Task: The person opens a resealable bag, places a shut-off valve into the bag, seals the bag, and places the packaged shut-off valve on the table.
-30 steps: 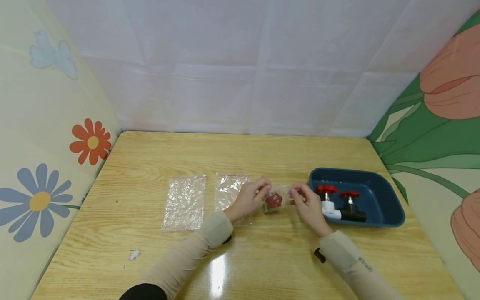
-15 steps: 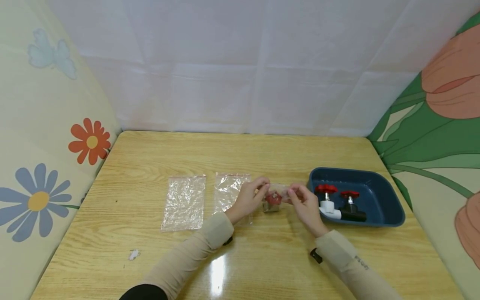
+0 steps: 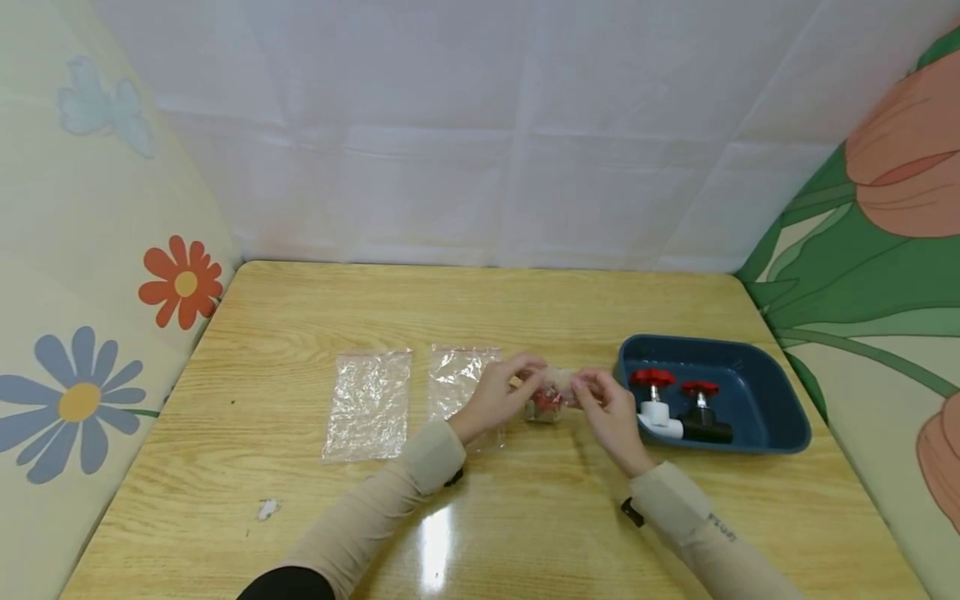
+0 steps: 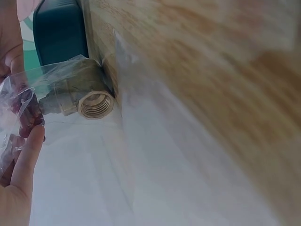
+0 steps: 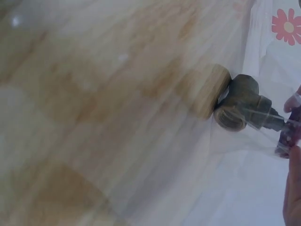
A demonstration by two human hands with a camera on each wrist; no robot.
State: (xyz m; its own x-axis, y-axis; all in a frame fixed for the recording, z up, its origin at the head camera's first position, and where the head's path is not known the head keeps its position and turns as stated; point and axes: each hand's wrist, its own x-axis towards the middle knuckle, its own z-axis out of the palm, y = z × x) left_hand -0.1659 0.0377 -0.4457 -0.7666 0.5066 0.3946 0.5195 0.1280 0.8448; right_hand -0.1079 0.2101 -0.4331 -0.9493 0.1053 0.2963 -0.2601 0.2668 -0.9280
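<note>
Head view: left hand (image 3: 495, 396) pinches clear bag (image 3: 562, 378), right hand (image 3: 611, 410) likewise.
Two flat bags (image 3: 370, 407) lie inward of the desk's (image 3: 540, 525) left edge; bagged brass valve (image 4: 77, 94) stands right of centre; blue tray (image 3: 761, 400) holding two valves (image 3: 654, 398) sits near right edge.

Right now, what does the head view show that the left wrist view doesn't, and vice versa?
Only the head view shows the two flat bags, the white valve and the black valve. Only the left wrist view clearly shows the threaded opening of the metal valve. Both show that valve, the clear plastic around its red handwheel, the left hand, the right hand, the tray and the table.
</note>
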